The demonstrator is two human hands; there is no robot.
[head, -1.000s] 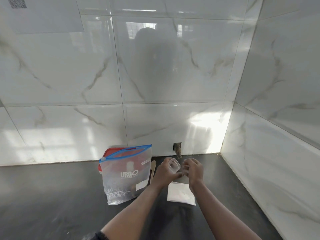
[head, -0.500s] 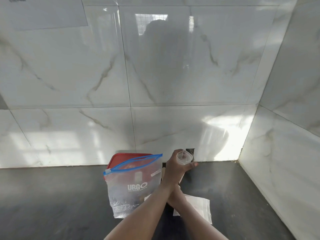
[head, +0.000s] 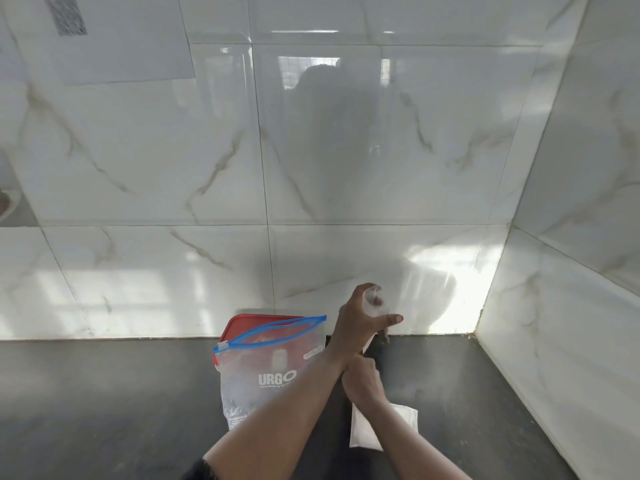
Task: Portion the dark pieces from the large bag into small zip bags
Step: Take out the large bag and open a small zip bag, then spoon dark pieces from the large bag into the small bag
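So the large bag [head: 270, 368], the clear one with the blue zip strip and "URGO" printed on it, is standing upright on the dark countertop [head: 104, 410], low and a bit left of centre in the frame. Its top is gaping open. Can't really make out what's inside, just some pale glare near the bottom. Right behind it and touching it is a red-lidded container [head: 242, 323], pushed up near the wall.

Just right of the bag, the left hand [head: 356, 327] is lifted off the counter with its fingers curled round a small clear bag [head: 374, 301], whose mouth is held open and round, and the thumb pokes out to the right. The right hand [head: 362, 382] sits lower, tucked under the left wrist. Its fingers are mostly hidden there, so I honestly can't tell if it's gripping anything.

Under the right forearm, a white stack of small zip bags [head: 367, 431] lies flat on the counter at lower centre.

Beyond all that there's a glossy marble-look tiled wall [head: 311, 168] turning a corner on the right, with a sheet of paper [head: 121, 39] stuck on it at the upper left.
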